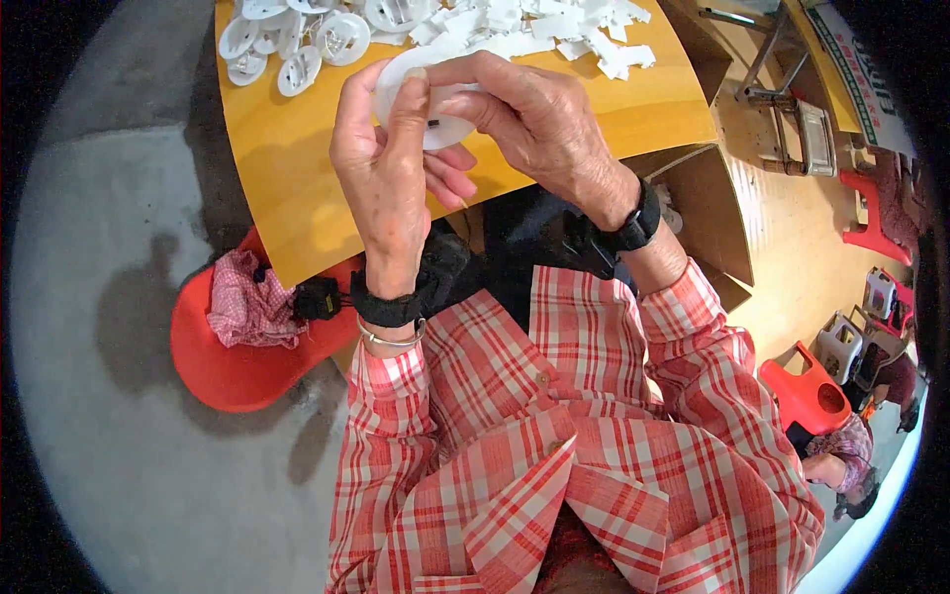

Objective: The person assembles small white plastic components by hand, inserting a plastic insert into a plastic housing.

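1. Above the near edge of the yellow board [297, 168], both hands meet around one white round plastic disc [435, 124], lifted clear of the surface.
2. The left hand [386, 168] is closed on the disc from the left: its thumb lies across the front face and its fingers curl behind the rim.
3. The right hand [539, 124] comes in from the right, its fingertips pinching the disc's upper edge and pressing on its face, so both hands are clamped on the same piece and touch each other there.
4. A small dark mark shows on the disc face just beside the left thumb; what it is cannot be told.
5. Toward the far left corner of the board lies a loose heap of similar white discs [297, 40], some overlapping.
6. Along the far edge to the right spreads a pile of small white flat plastic pieces [554, 30], irregular in outline.
7. Each wrist carries a black strap [633, 223]; the left also wears a thin metal bangle [391, 340].
8. The person wears a red and white plaid shirt [554, 445], sleeves reaching the wrists.
9. Left of the board's near corner stands a red plastic stool [228, 366] with a pink checked cloth [242, 302] lying on its seat.
10. Right of the board sits an open brown cardboard box [708, 213] on the floor.
11. Further right are more red stools [807, 396] and another person's sleeve near the lower right edge.
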The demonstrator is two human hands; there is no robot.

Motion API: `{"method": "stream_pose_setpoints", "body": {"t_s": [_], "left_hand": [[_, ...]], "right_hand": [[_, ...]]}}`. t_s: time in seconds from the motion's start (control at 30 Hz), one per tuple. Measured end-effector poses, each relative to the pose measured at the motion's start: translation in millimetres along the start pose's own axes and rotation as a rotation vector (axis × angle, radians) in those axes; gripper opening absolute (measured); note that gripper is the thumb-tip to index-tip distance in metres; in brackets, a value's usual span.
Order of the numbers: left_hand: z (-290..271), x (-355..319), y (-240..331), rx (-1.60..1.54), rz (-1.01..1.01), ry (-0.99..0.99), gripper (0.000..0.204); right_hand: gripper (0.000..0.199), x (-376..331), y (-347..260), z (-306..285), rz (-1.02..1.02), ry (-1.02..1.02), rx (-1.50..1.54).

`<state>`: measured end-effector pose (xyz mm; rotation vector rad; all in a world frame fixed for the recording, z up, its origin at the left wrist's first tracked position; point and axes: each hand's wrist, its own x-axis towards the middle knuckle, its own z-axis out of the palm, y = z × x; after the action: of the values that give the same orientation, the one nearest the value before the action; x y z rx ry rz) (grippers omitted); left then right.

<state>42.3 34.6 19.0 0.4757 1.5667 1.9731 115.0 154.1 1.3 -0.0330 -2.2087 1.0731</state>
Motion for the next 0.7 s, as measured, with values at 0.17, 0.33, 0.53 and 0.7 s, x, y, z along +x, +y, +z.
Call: {"method": "stream_pose_setpoints", "body": {"t_s": [0.17,0.33,0.53,0.7], "left_hand": [[-1,7,-3,-0.008,0.035,0.060,0.029],[-1,7,-3,0.048,0.000,0.095,0.031],[3,3,1,0.123,0.012,0.066,0.029],[0,4,-8,0.156,0.002,0.084,0.031]], "right_hand": [[0.038,-8,-10,2,0.281,-0.040,0.154],[0.046,-13,-2,10,0.208,0.038,0.138],[0.040,-13,-12,5,0.286,0.040,0.175],[0.036,-13,-11,7,0.387,0.011,0.158]]}}
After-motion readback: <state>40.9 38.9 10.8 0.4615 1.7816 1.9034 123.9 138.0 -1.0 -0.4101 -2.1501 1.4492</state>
